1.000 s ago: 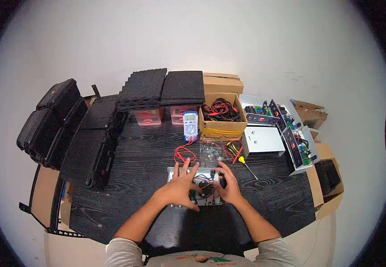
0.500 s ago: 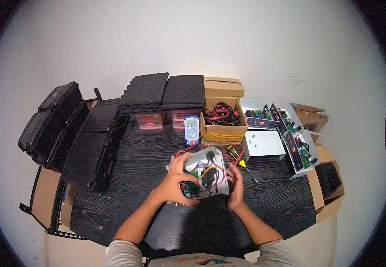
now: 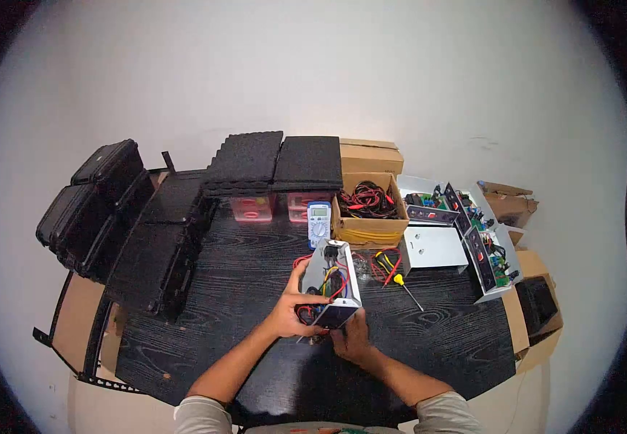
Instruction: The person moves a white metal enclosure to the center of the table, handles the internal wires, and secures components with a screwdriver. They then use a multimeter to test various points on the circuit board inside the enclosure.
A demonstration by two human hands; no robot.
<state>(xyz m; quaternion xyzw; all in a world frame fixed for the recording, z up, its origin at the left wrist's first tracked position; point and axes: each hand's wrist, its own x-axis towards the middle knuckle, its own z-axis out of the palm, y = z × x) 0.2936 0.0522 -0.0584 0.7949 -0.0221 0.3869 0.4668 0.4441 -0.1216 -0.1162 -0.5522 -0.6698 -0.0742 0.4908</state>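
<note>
An open metal electronics enclosure [image 3: 349, 278] with wires and a circuit board inside is held tilted above the table, its dark front panel facing me. My left hand [image 3: 289, 309] is closed around its left side, thumb over the near edge. At the lower right corner, my right hand [image 3: 354, 343] grips from below, its fingertips partly hidden. Just behind the enclosure lies a blue-and-white multimeter [image 3: 319, 226]. To the right rests a yellow-and-black screwdriver [image 3: 400, 281] beside red test leads [image 3: 393, 271].
A cardboard box of cables [image 3: 371, 235] stands behind. Several similar open enclosures [image 3: 498, 262] and a white metal cover [image 3: 435, 248] are at the right. Black foam sheets [image 3: 306, 163] lie on red-fronted drawers [image 3: 253, 209]. Black hard cases [image 3: 147, 264] line the left of the table [image 3: 212, 318].
The enclosure has turned so its dark front panel faces me. My right hand has moved from its right side to the lower near corner. The view has shifted slightly.
</note>
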